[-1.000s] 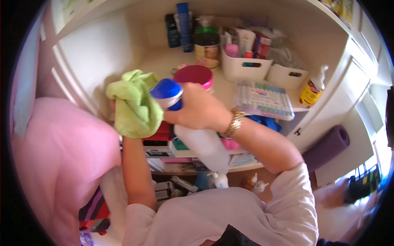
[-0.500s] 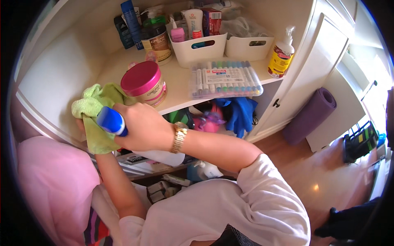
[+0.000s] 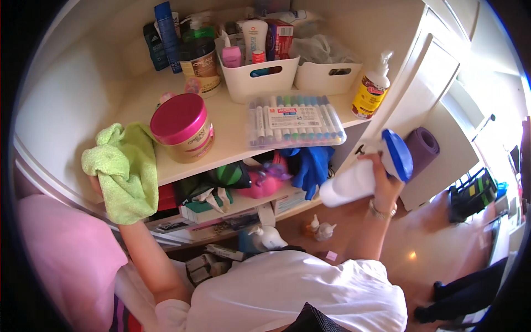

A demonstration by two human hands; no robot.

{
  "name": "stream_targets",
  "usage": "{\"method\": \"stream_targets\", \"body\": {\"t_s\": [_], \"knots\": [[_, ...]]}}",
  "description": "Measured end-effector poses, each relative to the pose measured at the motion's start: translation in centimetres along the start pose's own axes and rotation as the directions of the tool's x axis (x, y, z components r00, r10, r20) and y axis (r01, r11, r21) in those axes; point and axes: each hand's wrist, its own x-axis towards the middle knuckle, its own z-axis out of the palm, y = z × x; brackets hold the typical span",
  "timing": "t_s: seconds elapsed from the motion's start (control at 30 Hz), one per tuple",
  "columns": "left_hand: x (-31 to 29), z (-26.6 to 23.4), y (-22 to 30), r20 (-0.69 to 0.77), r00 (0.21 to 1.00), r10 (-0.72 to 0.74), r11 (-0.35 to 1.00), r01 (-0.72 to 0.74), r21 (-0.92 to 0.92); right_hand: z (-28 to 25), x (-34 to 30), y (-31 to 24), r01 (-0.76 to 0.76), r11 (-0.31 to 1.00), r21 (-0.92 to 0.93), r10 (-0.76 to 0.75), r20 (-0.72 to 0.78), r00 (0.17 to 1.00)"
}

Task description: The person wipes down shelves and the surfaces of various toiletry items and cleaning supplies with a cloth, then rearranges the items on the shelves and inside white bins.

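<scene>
A light green cloth [image 3: 128, 177] hangs bunched over my left hand [image 3: 96, 185] at the shelf's left front edge; most of the fingers are hidden beneath it. Out to the right, my right hand [image 3: 385, 181] is wrapped round the neck of a white spray bottle [image 3: 351, 185] with a blue head [image 3: 398, 155]. The bottle is tilted, its base toward the cabinet. Close to the cloth stands a tub [image 3: 185, 133] with a magenta lid. A clear case of markers [image 3: 296, 123] lies flat on the shelf's front edge.
Farther back stand two white bins [image 3: 260, 83], blue bottles [image 3: 167, 36] and a dark-lidded jar [image 3: 202, 69]. A yellow-labelled pump bottle [image 3: 371, 91] is at the shelf's right end. Blue gloves [image 3: 310, 169] hang below. A rolled purple mat [image 3: 423, 146] leans beside the door.
My right hand has swung away from the cloth to the far right, carrying the spray bottle. My left hand stays at the shelf's left with the cloth, which now hangs lower and looser.
</scene>
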Motion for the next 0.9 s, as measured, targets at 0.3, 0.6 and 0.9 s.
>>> {"method": "stream_targets", "body": {"t_s": [0.3, 0.6, 0.9], "knots": [[0.3, -0.1, 0.1, 0.009, 1.000, 0.007, 0.999, -0.008, 0.048, 3.4, 4.1, 8.5, 0.178, 0.951, -0.251, -0.192, -0.032, 0.981], [0.4, 0.0, 0.5, 0.014, 1.000, 0.016, 0.994, -0.017, 0.108, 2.5, 5.2, 8.5, 0.168, 0.949, -0.267, -0.160, 0.048, 0.986], [0.8, 2.3, 1.1, 0.152, 0.987, 0.055, 0.934, -0.104, 0.342, -2.5, 4.3, 7.3, 0.095, 0.995, -0.009, -0.096, -0.026, 0.995]]}}
